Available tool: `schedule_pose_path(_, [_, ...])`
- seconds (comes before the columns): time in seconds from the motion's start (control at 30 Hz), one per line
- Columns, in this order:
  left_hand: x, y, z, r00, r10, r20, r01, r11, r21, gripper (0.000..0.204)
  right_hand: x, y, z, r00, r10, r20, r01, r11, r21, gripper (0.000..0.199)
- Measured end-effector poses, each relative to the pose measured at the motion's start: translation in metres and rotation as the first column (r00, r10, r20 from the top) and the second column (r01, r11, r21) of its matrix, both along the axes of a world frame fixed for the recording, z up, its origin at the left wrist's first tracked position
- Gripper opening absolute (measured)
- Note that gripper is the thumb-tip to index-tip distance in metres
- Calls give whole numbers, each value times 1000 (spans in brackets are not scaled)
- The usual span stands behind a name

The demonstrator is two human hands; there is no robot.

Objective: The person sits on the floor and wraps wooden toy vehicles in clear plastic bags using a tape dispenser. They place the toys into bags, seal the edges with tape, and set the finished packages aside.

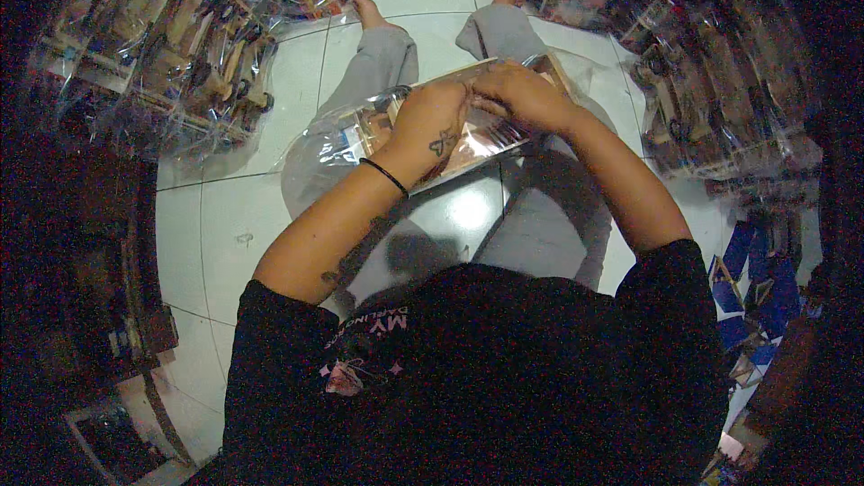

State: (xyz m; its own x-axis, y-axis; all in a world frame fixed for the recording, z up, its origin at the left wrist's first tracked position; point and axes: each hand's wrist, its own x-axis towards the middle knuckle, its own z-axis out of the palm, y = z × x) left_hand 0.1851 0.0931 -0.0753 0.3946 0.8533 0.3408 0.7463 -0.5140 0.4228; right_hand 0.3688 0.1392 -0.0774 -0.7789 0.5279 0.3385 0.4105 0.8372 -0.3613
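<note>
I see a flat pack in a clear plastic bag (360, 135), shiny and crinkled, with pale wooden pieces showing through it; it lies tilted across the lap, just above picture centre. My left hand (434, 121) curls over its top edge, fingers pinching the plastic, and my right hand (522, 94) pinches the same edge right beside it, knuckles touching. At ten o'clock a heap of bagged packs (171, 45) crowds the white tiled floor (225, 216); another heap (720, 81) sits at two o'clock. Blue cards (756, 288) lie at four o'clock. My hands hide the pack's middle.
</note>
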Motion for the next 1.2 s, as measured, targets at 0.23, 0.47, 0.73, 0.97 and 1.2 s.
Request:
schedule_pose_path(0.23, [12,-3,-17,919,111,-378,-19,971,239,19,-3,21,3,985,-6,171,45,973,-226,30])
schedule_pose_path(0.47, [2,28,-12,879,-59,-473,50,998,-31,17,74,-39,-14,854,-385,-350,477,848,230,37])
schedule_pose_path(0.73, [3,30,-13,887,-53,-458,23,997,-73,17,274,-147,-281,-69,-852,518,909,-267,-319,50])
schedule_pose_path(0.97, [1,30,-13,919,-35,-392,11,998,-63,19,285,-134,-240,-89,-975,203,39,-207,-978,30])
schedule_pose_path(1.2, [0,28,-18,950,-16,-311,12,1000,-17,19,228,-120,-28,-266,-863,-430,-124,473,-872,40])
